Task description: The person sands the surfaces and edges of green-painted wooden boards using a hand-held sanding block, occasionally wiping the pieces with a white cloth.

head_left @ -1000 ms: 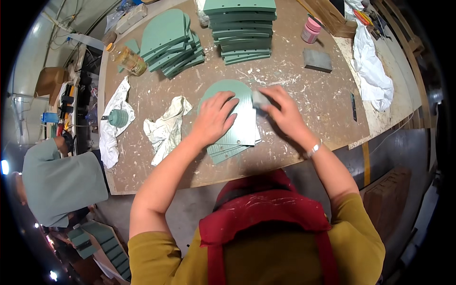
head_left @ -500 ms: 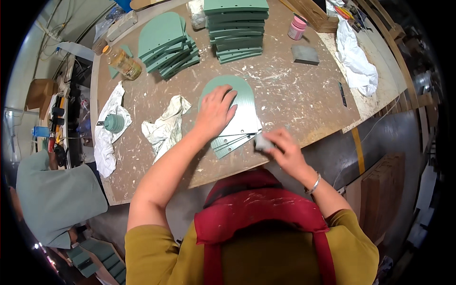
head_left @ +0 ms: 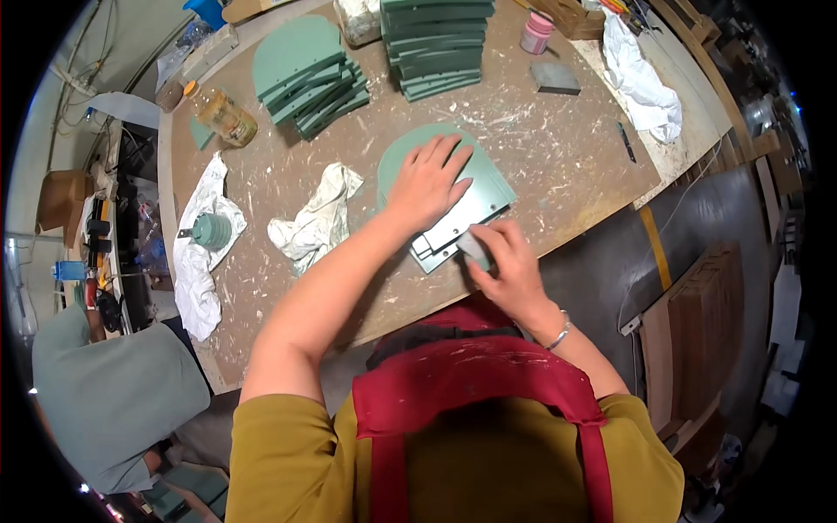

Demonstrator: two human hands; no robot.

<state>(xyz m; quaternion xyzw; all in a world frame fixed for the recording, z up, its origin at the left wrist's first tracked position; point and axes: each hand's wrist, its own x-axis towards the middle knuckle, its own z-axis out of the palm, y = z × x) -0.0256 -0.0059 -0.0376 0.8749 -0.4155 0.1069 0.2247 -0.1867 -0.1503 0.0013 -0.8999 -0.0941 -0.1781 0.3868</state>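
Note:
A green board [head_left: 478, 199] with one rounded end and a drilled straight edge lies on a few similar boards, their edges fanned out toward me. Flat on its top rests my left hand [head_left: 429, 181], fingers stretched out and slightly apart. My right hand [head_left: 510, 270] grips a small grey sanding block [head_left: 473, 249] between thumb and fingers. The block is at the straight front edge of the boards, close to the drilled holes; whether it touches the top board or a lower one, I cannot tell.
Behind stand a tall stack of green boards [head_left: 438, 44] and a lower, splayed stack [head_left: 301, 57]. A jar [head_left: 222, 115], a crumpled cloth [head_left: 316, 213] and a green round object [head_left: 211, 231] on white cloth lie left. Right are a grey block [head_left: 556, 78] and a pink bottle [head_left: 537, 33].
The top board has turned counterclockwise, so its straight edge now slants up to the right. My right hand has brought the block from the right corner in along the front edge.

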